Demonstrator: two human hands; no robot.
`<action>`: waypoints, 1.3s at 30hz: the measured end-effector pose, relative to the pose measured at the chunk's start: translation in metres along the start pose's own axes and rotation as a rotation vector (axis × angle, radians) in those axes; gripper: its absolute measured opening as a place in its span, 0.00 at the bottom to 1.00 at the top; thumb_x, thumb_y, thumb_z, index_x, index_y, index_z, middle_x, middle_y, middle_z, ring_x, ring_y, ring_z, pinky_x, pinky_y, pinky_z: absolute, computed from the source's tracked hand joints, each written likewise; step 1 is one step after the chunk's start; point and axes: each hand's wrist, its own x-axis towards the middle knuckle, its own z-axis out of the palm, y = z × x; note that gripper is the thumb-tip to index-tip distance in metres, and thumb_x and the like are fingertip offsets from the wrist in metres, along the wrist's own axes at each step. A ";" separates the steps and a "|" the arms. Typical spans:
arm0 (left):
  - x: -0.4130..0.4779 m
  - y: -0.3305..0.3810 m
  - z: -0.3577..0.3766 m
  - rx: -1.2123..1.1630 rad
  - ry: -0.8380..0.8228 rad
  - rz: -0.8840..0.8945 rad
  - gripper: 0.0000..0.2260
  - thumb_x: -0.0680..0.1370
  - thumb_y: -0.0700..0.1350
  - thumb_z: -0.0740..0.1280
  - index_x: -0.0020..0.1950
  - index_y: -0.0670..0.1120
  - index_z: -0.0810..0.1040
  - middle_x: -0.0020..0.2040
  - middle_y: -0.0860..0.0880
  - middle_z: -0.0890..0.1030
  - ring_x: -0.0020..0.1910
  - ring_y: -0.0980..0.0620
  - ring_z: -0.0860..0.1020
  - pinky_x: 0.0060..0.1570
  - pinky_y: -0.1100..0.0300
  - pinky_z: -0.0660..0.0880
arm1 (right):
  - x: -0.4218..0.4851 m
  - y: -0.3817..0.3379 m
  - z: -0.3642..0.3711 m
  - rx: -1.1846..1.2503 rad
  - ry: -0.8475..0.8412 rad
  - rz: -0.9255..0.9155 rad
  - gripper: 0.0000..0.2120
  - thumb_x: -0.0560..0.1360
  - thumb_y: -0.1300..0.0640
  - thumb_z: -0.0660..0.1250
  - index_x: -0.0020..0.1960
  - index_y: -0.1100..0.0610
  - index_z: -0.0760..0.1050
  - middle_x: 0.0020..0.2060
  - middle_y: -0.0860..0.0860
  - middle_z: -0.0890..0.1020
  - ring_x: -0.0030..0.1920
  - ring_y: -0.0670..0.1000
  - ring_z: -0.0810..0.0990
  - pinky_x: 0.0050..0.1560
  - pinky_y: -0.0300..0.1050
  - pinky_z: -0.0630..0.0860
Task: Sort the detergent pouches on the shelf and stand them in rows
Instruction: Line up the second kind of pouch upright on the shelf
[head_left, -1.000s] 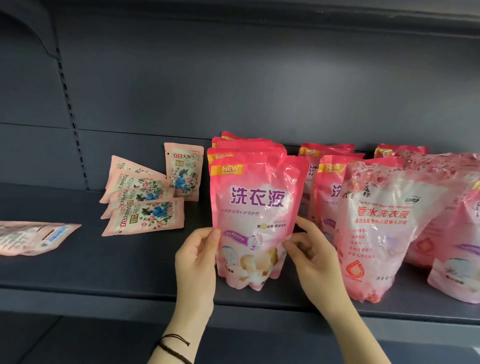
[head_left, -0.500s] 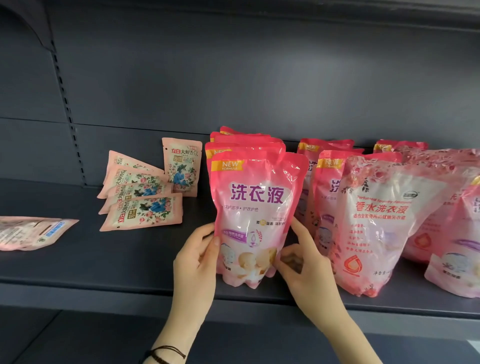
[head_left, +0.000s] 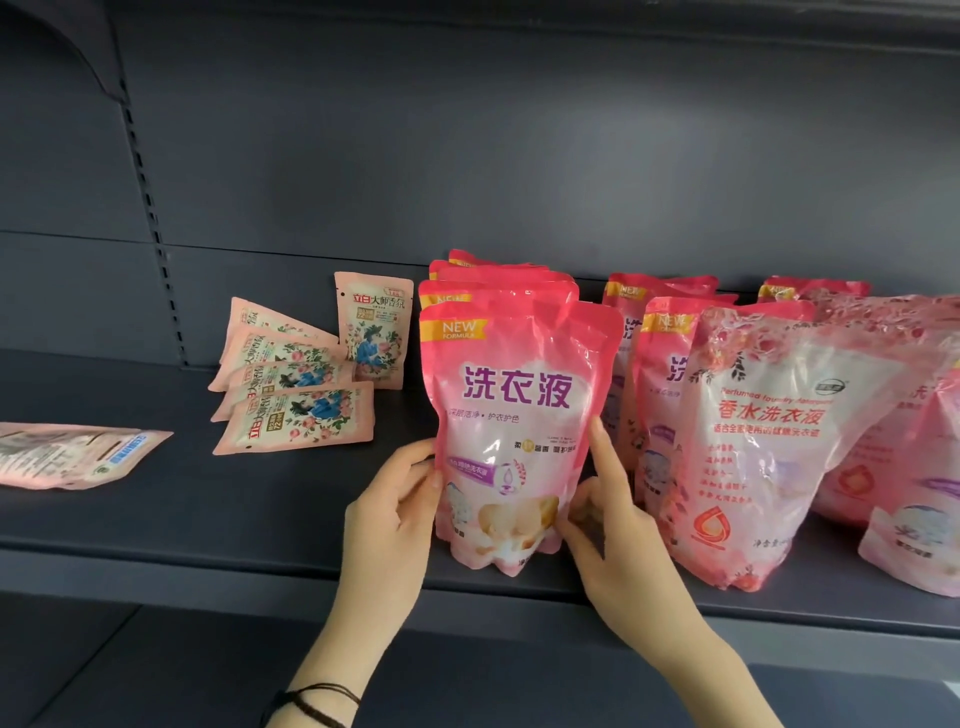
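On the dark grey shelf (head_left: 208, 499), smooth and matt, backed by a panel (head_left: 519, 156) of the same grey with a slotted strip at far left.

Near the front edge, at centre: the front pouch (head_left: 514, 395), upright. Glossy pink plastic film, crinkled and bright with glare, sealed flat across the top and bulging toward the base. Printed with a yellow "NEW FORMULA" band at top left, large purple characters on a white cloud-shaped patch, and a purple strip lower down. Heads a row of matching pouches (head_left: 498, 283), packed close behind it toward the panel.

Held low on both sides. Left hand (head_left: 395, 514): grip pinching the left edge, thumb on the front, fingers curled. Right hand (head_left: 618, 535): grip closed on the lower right corner, index finger laid straight up the right edge. Thin dark cords (head_left: 322, 701) round the left wrist.

Just to the right, a second row of like pouches (head_left: 660, 364), fronted by a paler rose-print pouch (head_left: 779, 441) with red characters, leaning. Further right, more slumped pink pouches (head_left: 914, 535).

To the left, well apart from the rows: small flat flower-print sachets (head_left: 296, 415), overlapping like shingles, and one upright sachet (head_left: 374, 327) propped against the panel. At far left, a flat pouch (head_left: 67, 454) lying on its side.
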 end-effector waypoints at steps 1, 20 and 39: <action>0.000 0.000 -0.004 0.043 -0.045 -0.004 0.23 0.79 0.39 0.64 0.54 0.70 0.74 0.49 0.63 0.83 0.52 0.65 0.80 0.45 0.75 0.74 | -0.001 -0.001 0.001 -0.023 -0.005 -0.009 0.49 0.76 0.67 0.65 0.73 0.29 0.38 0.39 0.44 0.77 0.39 0.46 0.79 0.46 0.39 0.78; 0.000 -0.013 -0.017 0.273 -0.121 0.064 0.35 0.74 0.37 0.71 0.57 0.78 0.65 0.36 0.56 0.82 0.40 0.60 0.81 0.44 0.75 0.73 | 0.003 0.014 -0.007 -0.047 -0.131 0.011 0.55 0.72 0.71 0.69 0.74 0.32 0.38 0.39 0.38 0.79 0.43 0.39 0.79 0.46 0.21 0.68; -0.012 -0.006 0.003 0.039 -0.300 -0.003 0.47 0.66 0.54 0.77 0.71 0.74 0.49 0.66 0.74 0.66 0.63 0.70 0.70 0.47 0.79 0.70 | 0.002 -0.008 0.003 0.049 -0.085 0.065 0.51 0.68 0.55 0.77 0.72 0.27 0.46 0.64 0.24 0.65 0.64 0.35 0.72 0.61 0.33 0.73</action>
